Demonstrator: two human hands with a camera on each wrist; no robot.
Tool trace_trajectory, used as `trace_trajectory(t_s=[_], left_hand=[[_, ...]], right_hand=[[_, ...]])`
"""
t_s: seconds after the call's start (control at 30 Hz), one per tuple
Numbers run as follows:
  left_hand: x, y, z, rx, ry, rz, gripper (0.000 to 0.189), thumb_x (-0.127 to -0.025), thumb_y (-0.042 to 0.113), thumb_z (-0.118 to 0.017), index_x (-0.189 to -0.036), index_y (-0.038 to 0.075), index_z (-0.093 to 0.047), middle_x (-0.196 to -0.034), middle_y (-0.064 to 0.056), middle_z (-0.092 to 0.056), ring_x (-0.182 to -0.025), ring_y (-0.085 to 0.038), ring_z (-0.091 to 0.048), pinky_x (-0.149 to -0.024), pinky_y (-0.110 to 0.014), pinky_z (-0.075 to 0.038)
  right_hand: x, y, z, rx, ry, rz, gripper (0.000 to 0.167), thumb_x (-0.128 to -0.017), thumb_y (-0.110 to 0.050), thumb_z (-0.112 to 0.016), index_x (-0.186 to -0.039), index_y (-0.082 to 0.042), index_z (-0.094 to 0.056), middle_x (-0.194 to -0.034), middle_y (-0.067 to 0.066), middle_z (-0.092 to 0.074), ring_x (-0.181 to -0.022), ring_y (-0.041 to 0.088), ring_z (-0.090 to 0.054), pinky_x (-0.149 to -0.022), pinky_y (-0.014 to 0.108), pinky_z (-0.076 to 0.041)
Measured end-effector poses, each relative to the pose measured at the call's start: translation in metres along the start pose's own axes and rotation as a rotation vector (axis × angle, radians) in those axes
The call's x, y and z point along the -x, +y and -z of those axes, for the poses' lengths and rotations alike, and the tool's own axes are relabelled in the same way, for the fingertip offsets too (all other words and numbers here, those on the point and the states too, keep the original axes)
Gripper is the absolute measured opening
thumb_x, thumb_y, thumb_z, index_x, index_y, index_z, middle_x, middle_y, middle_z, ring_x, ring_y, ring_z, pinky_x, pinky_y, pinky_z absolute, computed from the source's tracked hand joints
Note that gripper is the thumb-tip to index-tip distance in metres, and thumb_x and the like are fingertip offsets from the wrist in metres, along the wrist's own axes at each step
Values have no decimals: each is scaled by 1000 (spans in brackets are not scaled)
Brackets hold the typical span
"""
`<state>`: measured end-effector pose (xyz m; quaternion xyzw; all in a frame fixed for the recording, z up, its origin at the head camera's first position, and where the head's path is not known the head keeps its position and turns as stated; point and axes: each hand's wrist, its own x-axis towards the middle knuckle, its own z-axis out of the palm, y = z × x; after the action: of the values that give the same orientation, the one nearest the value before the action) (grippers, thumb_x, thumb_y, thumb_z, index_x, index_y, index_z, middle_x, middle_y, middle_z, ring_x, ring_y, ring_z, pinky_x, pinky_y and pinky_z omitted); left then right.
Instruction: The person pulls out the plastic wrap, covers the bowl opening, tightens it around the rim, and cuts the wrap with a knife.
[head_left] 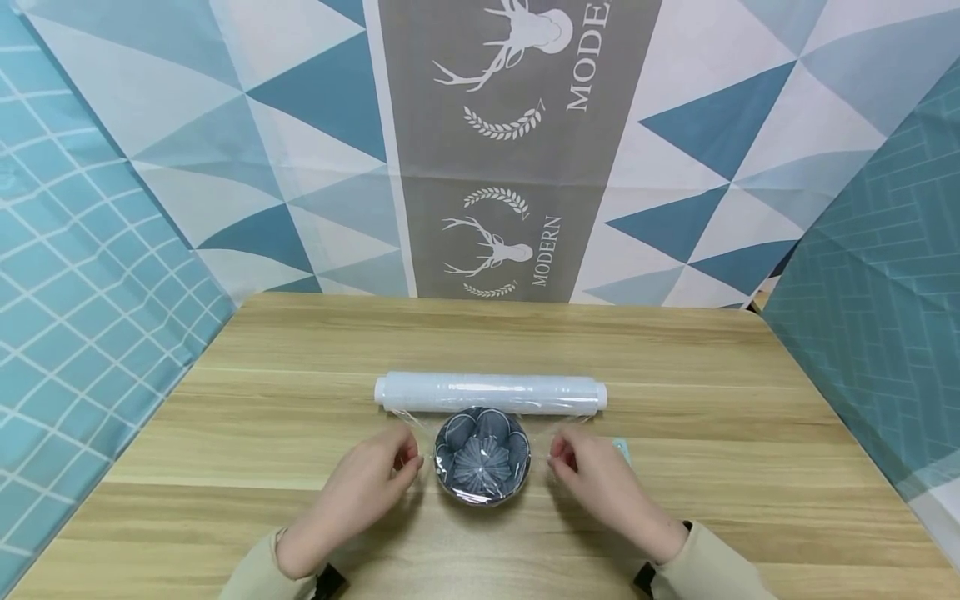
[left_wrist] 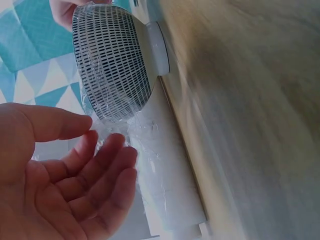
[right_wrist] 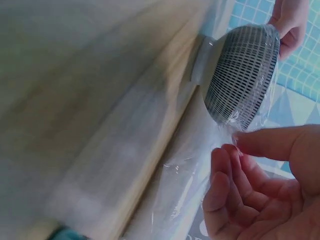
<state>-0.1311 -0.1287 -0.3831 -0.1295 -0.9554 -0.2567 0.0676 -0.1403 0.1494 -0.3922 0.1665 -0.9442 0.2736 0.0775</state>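
A patterned bowl (head_left: 482, 467) stands upright on the wooden table, its ridged dark inside seen through clear film drawn tight across the top. From the bowl, the cling film (right_wrist: 235, 120) runs back to a white roll of cling film (head_left: 491, 393) lying crosswise just behind. My left hand (head_left: 367, 475), left of the bowl, pinches the film's edge between thumb and forefinger. On the other side, my right hand (head_left: 603, 479) pinches the film the same way, close beside the rim. Both wrist views show the bowl's checked outer wall (left_wrist: 112, 60) and pale foot (left_wrist: 159, 47).
A small light-blue object (head_left: 622, 450) lies on the table (head_left: 480, 342) behind the right hand, partly hidden by it. Patterned cloth (head_left: 491, 167) hangs behind the table, with teal cloths at the left and right sides.
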Motion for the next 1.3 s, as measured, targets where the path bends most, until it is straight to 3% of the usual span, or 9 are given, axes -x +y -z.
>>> trace_trajectory(t_s=[0.17, 0.4, 0.87, 1.3], left_hand=[[-3, 1, -2, 9, 25, 6, 18, -80, 11, -65, -72, 19, -51, -59, 13, -46, -52, -3, -41, -49, -18, -37], [-8, 4, -8, 45, 78, -25, 14, -78, 6, -67, -80, 14, -56, -67, 8, -57, -60, -4, -51, -56, -20, -45], [-11, 7, -13, 84, 95, -71, 21, -73, -3, -67, -82, 13, -56, -74, 4, -62, -67, -8, -58, -61, -20, -49], [-12, 7, -16, 93, 72, -64, 23, -72, -3, -68, -79, 14, -55, -71, 7, -59, -64, -6, -55, -59, -18, -47]], right_hand=[[-9, -2, -1, -31, 71, -18, 16, -74, -3, -69, -79, -13, -58, -66, -8, -57, -60, 3, -50, -56, 18, -45], [-15, -5, -6, -66, 103, 9, 19, -72, 0, -70, -78, -13, -59, -73, -5, -60, -66, 6, -55, -61, 19, -48], [-14, -16, -5, -84, 72, 8, 26, -69, 10, -64, -84, -11, -60, -86, 1, -64, -77, 12, -63, -68, 23, -52], [-19, -16, -12, -84, 89, 15, 19, -71, 4, -68, -80, -10, -60, -80, 0, -62, -71, 9, -59, -64, 20, -50]])
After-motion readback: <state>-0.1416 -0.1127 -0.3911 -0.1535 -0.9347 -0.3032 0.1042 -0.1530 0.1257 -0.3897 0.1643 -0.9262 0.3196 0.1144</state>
